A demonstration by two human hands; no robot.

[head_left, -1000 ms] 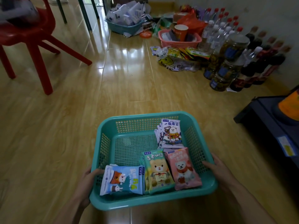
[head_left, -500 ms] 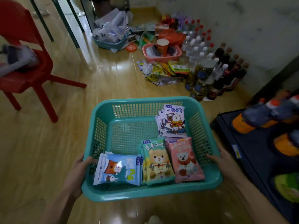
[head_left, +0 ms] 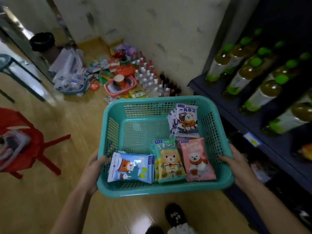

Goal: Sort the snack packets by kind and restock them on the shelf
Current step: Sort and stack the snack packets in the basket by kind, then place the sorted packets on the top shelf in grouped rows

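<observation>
I hold a teal plastic basket (head_left: 152, 102) in the air above the wooden floor. My left hand (head_left: 94, 171) grips its left rim and my right hand (head_left: 236, 164) grips its right rim. Inside lie sorted snack packets: a blue fox packet (head_left: 130, 168) at the near left, a green bear packet (head_left: 168, 159) in the middle, a pink bear packet (head_left: 197, 159) at the near right, and a stack of white-and-navy packets (head_left: 185, 122) at the far right. The dark shelf (head_left: 236, 105) stands just to the right of the basket.
Green-capped drink bottles (head_left: 263, 92) lie in rows on the shelf. Clear and dark bottles (head_left: 152, 78), a pink basket (head_left: 121, 85) and loose packets crowd the floor by the wall. A red chair (head_left: 25, 146) stands at the left. My shoe (head_left: 175, 215) shows below the basket.
The basket has risen from the floor and my view has swung right toward the shelf. Both hands keep the same grip on the rims.
</observation>
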